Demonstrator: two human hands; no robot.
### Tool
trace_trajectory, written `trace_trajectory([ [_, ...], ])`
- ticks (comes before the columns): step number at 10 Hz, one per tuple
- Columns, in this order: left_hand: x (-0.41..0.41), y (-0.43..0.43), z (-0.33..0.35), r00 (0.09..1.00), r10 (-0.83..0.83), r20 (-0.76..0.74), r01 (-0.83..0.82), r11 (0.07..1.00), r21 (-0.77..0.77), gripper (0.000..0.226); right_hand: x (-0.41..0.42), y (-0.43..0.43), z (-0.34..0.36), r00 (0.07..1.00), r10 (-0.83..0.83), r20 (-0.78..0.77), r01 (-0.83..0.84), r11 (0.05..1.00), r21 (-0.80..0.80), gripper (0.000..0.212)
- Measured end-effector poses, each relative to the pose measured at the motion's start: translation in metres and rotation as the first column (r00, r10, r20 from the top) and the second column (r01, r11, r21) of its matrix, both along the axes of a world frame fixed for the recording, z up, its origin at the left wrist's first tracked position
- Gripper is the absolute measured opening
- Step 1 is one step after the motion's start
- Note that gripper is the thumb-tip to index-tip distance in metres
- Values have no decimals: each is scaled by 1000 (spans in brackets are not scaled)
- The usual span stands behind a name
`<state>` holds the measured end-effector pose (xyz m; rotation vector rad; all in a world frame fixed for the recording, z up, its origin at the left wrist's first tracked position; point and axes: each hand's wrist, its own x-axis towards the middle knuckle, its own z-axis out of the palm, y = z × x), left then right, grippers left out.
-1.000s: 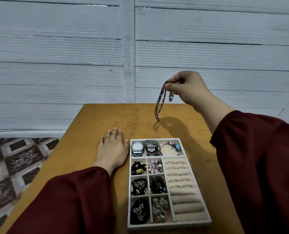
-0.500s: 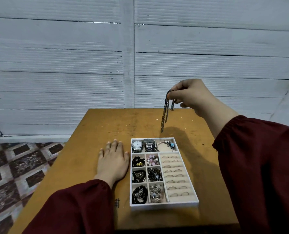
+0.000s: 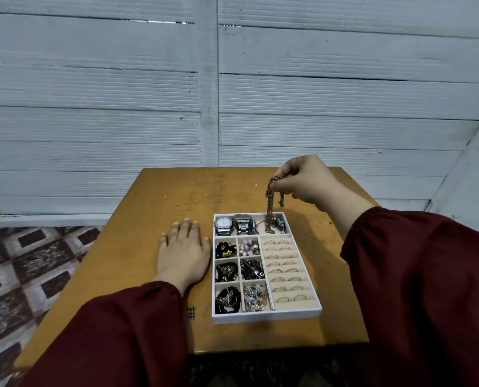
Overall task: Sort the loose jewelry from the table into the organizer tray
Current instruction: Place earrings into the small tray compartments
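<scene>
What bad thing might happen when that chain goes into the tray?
The chain dangles from the right hand into the top compartment of the tray, which already holds watches and a bracelet; it might tangle with them. Its short end hangs near the back rim, so it may drape outside when dropped.

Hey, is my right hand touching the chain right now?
Touching. The head view shows the right hand pinching the top of the chain, which hangs from its fingers over the tray.
</scene>
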<state>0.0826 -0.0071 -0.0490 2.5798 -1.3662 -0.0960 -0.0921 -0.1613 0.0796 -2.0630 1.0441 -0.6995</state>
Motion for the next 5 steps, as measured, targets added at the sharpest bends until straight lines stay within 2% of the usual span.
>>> trace_trajectory([
  [5,-1,0,0,1000,8,12,-8,1000,-11,58,2,-1,-43,992,-68,-103,66,997,-27,8],
])
